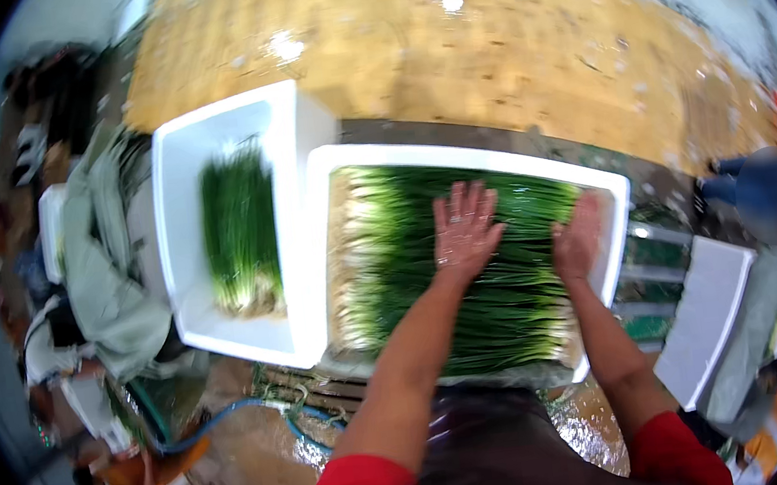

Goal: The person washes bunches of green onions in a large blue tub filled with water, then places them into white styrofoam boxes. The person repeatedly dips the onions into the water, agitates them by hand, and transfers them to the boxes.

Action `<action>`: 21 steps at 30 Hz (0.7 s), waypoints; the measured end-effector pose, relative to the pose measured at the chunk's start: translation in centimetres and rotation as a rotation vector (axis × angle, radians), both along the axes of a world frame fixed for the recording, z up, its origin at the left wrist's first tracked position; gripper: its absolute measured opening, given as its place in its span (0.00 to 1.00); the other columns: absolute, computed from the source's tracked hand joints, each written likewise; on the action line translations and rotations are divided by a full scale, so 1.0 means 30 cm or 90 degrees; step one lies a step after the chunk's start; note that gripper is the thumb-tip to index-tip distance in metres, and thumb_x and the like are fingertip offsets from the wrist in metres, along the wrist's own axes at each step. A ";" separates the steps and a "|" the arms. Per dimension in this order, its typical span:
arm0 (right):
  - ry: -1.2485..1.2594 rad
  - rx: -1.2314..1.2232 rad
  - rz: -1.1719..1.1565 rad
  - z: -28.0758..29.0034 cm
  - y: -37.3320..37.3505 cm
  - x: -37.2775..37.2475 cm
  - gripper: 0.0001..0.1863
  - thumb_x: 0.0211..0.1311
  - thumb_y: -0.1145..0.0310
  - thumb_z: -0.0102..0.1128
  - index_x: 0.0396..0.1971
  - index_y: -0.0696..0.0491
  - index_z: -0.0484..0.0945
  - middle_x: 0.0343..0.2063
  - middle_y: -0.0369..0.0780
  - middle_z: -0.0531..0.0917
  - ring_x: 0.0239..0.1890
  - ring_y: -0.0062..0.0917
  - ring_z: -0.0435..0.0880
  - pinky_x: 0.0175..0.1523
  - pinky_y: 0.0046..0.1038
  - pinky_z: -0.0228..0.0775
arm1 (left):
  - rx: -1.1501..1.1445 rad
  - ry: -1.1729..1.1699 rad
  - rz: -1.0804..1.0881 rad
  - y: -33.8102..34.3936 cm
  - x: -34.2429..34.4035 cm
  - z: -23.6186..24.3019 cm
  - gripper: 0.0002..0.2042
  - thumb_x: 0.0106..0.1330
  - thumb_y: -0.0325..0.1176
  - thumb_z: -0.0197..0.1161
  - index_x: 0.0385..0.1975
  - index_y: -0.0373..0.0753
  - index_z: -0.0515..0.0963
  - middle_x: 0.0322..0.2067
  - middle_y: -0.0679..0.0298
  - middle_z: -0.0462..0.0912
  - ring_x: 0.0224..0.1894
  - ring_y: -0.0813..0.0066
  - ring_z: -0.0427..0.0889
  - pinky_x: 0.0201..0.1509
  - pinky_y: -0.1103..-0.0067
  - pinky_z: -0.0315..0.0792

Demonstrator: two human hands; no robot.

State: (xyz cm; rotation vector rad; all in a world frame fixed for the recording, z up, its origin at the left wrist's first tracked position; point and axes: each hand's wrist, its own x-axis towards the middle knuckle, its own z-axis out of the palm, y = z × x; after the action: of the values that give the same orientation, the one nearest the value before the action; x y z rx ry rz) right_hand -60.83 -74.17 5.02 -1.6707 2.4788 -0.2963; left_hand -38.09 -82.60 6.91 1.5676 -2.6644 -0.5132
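Observation:
A white foam box [454, 147] in front of me is packed with spring onions [412, 278]. They lie crosswise, with white root ends along the left wall and more pale ends at the right. My left hand [466, 229] rests flat on the green leaves near the middle, its fingers spread. At the right wall, my right hand [580, 238] lies against the ends of the onions with its fingers stretched out, somewhat blurred. Neither hand grips anything. To the left, a second white foam box [293, 205] holds a smaller bundle of spring onions [241, 226], roots toward me.
A wet yellowish wooden surface [479, 31] spans the far side. Grey-green cloth [108, 265] hangs at the left. A blue hose [226, 414] runs over the wet floor. At right are a white foam lid [707, 316] and a person in blue trousers [761, 186]; someone in orange [137, 472] is lower left.

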 end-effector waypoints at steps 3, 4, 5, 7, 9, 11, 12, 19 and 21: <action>0.020 -0.044 0.032 -0.001 -0.001 0.012 0.39 0.71 0.55 0.51 0.74 0.59 0.50 0.75 0.50 0.51 0.77 0.44 0.48 0.78 0.42 0.37 | -0.048 0.104 0.005 0.003 0.038 0.023 0.33 0.72 0.55 0.50 0.72 0.46 0.59 0.76 0.61 0.49 0.78 0.54 0.42 0.76 0.48 0.39; 0.014 -0.041 0.055 0.017 -0.012 0.008 0.39 0.71 0.56 0.51 0.74 0.60 0.49 0.75 0.50 0.51 0.77 0.45 0.48 0.78 0.42 0.37 | -0.086 0.140 0.023 0.010 0.053 0.048 0.32 0.71 0.53 0.54 0.71 0.45 0.62 0.75 0.61 0.51 0.78 0.54 0.44 0.76 0.48 0.40; 0.014 -0.032 0.069 0.031 -0.015 0.004 0.39 0.72 0.56 0.51 0.74 0.60 0.49 0.75 0.51 0.51 0.77 0.45 0.47 0.78 0.42 0.37 | -0.093 0.181 0.012 0.012 0.081 0.081 0.31 0.69 0.49 0.58 0.70 0.44 0.64 0.75 0.59 0.53 0.78 0.53 0.46 0.76 0.51 0.43; -0.034 0.009 0.056 0.057 -0.038 0.002 0.37 0.73 0.57 0.49 0.73 0.61 0.50 0.74 0.51 0.52 0.76 0.46 0.48 0.78 0.41 0.37 | -0.007 0.324 -0.018 0.008 0.185 0.116 0.30 0.68 0.43 0.62 0.69 0.43 0.65 0.75 0.57 0.53 0.77 0.51 0.47 0.76 0.55 0.46; 0.000 -0.002 0.036 0.051 -0.014 -0.037 0.32 0.73 0.59 0.49 0.71 0.60 0.59 0.73 0.53 0.55 0.76 0.47 0.51 0.77 0.41 0.39 | -0.038 0.388 0.035 -0.015 0.352 0.212 0.26 0.67 0.37 0.62 0.65 0.40 0.68 0.72 0.54 0.59 0.75 0.48 0.53 0.76 0.57 0.50; -0.051 -0.158 0.075 0.155 -0.015 0.119 0.29 0.73 0.62 0.49 0.69 0.58 0.62 0.71 0.53 0.60 0.74 0.47 0.55 0.76 0.41 0.44 | -0.111 0.472 0.152 -0.012 0.648 0.210 0.26 0.61 0.28 0.66 0.61 0.38 0.72 0.67 0.50 0.66 0.69 0.47 0.64 0.71 0.58 0.59; -0.175 -0.180 0.081 0.302 -0.050 0.318 0.26 0.71 0.67 0.50 0.67 0.58 0.66 0.68 0.53 0.65 0.72 0.46 0.59 0.75 0.41 0.47 | -0.081 0.542 0.281 0.017 0.824 0.192 0.24 0.59 0.25 0.66 0.57 0.35 0.73 0.64 0.48 0.68 0.68 0.46 0.65 0.70 0.60 0.61; -0.754 0.080 0.294 0.434 -0.140 1.613 0.16 0.65 0.75 0.52 0.51 0.59 0.78 0.44 0.49 0.84 0.46 0.41 0.85 0.54 0.36 0.75 | -0.011 -0.149 0.277 -0.010 1.739 0.086 0.48 0.43 0.41 0.81 0.70 0.51 0.63 0.76 0.55 0.45 0.77 0.44 0.41 0.68 0.37 0.50; -0.693 0.161 0.328 0.230 -0.215 1.885 0.22 0.66 0.69 0.55 0.58 0.61 0.72 0.50 0.56 0.80 0.49 0.51 0.79 0.56 0.41 0.71 | -0.002 -0.251 0.276 -0.047 1.885 -0.049 0.53 0.44 0.32 0.78 0.74 0.58 0.55 0.77 0.56 0.40 0.77 0.42 0.43 0.69 0.38 0.51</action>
State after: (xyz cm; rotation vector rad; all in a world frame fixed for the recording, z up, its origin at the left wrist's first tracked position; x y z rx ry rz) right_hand -4.28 -80.61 11.91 -1.3947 1.2100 -0.5861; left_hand 18.47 -84.00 5.44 2.3679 -2.4233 -0.1950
